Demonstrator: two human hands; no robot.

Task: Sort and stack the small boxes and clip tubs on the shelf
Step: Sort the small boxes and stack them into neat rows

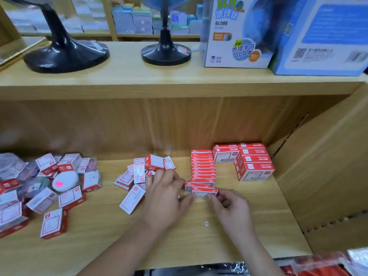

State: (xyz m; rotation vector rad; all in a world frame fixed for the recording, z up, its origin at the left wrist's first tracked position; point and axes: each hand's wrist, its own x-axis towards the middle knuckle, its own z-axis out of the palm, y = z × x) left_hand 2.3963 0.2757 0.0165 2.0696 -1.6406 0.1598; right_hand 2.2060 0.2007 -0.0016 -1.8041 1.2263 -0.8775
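Observation:
Both hands meet at the middle of the wooden shelf [249, 212]. My right hand [227, 204] pinches a small red and white box [204, 191] at its right end. My left hand [167, 188] touches the same box at its left end with thumb and fingers. The box sits at the front of a neat row of red boxes [202, 166]. Larger red boxes [253, 162] are stacked at the back right. A loose pile of small boxes [139, 176] lies left of my left hand. A round clip tub [64, 181] rests in a second messy pile at the far left.
The upper shelf carries two black globe stands [65, 52] and blue globe cartons [237, 36]. A wooden side panel [328, 166] closes the shelf on the right. A small white disc [206, 223] lies on the shelf board near my right wrist.

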